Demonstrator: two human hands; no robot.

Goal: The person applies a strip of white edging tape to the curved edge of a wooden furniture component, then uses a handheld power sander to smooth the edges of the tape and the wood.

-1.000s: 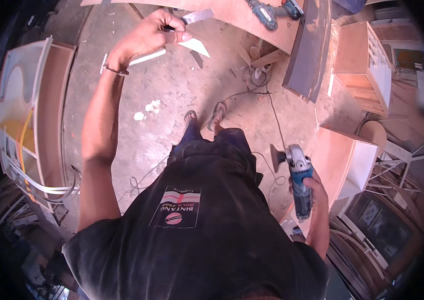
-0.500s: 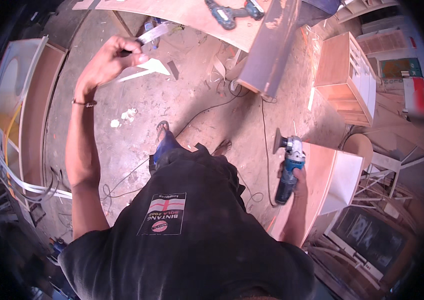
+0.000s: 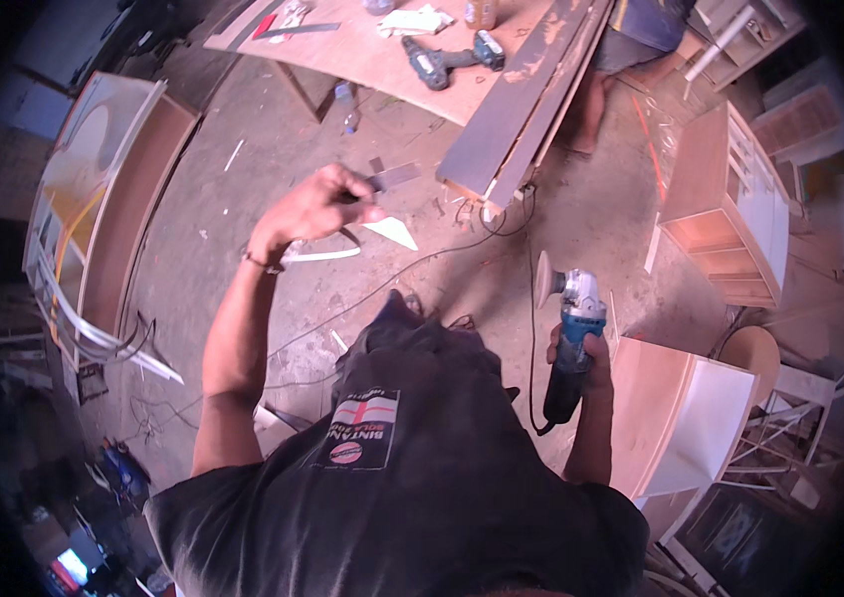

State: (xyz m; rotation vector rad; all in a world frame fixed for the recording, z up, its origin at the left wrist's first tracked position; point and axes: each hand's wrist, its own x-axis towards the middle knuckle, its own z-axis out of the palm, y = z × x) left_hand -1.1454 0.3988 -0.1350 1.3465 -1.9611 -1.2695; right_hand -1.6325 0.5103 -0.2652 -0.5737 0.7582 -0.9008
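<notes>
My right hand [image 3: 595, 360] is wrapped round the blue-and-black body of an angle grinder [image 3: 579, 323]. The grinder's round disc faces left, and a dark cord runs from its lower end. Farther forward and to the left, my left hand [image 3: 327, 204] is closed with the fingers bent. From it sticks out a flat, greyish scraper blade [image 3: 400, 175] with a dark end, blurred by motion. Below that hand, a white triangular scrap [image 3: 392, 233] and a pale curved strip [image 3: 322, 255] lie on the floor.
Ahead stands a wooden worktable [image 3: 362, 50] with a cordless drill [image 3: 452, 60]. Long dark boards [image 3: 512, 109] jut toward me from its right, near another person's leg [image 3: 589, 109]. Wooden cabinets [image 3: 716, 229] line the right; a panel frame [image 3: 133, 209] stands left. Cords [image 3: 412, 264] cross the floor.
My view has shifted, bringing more of the worktable and the other person into sight. My left hand, still holding the blade, appears lower and farther right. The grinder stays in my right hand.
</notes>
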